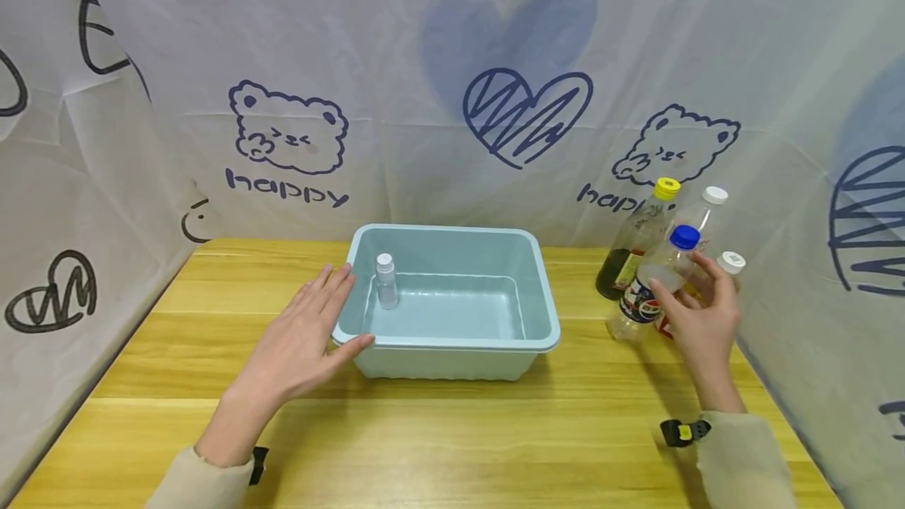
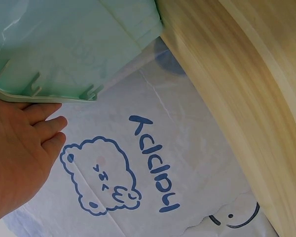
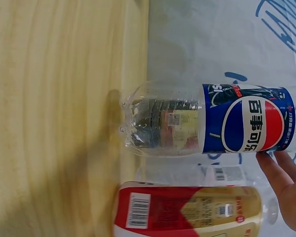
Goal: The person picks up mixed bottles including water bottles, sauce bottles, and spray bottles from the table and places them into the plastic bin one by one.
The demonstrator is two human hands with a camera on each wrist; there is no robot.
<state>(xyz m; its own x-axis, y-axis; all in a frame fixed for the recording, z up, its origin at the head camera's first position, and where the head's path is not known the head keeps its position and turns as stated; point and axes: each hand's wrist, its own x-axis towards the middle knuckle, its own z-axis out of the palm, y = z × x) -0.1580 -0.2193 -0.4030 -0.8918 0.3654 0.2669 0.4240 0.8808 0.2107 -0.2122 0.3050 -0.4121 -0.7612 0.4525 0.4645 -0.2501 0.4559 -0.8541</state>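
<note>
My right hand (image 1: 710,324) grips a clear Pepsi bottle (image 1: 639,301) with a blue cap, thumb on one side and fingers on the other. The bottle leans slightly; in the right wrist view its label (image 3: 246,121) faces the camera. Fingers of my left hand (image 1: 300,340) are straight, with the thumb at the front left of a pale green plastic tub (image 1: 452,364). In the left wrist view that hand touches the tub's rim (image 2: 49,100). A small clear bottle (image 1: 386,289) with a white cap stands inside the tub, at its left.
Behind the Pepsi bottle stands a yellow-capped bottle (image 1: 625,258) with dark liquid. Two white-capped bottles, one cap (image 1: 716,195) farther back and another cap (image 1: 731,261) nearer, are partly hidden. A printed cloth (image 1: 424,171) hangs behind the wooden table (image 1: 452,446).
</note>
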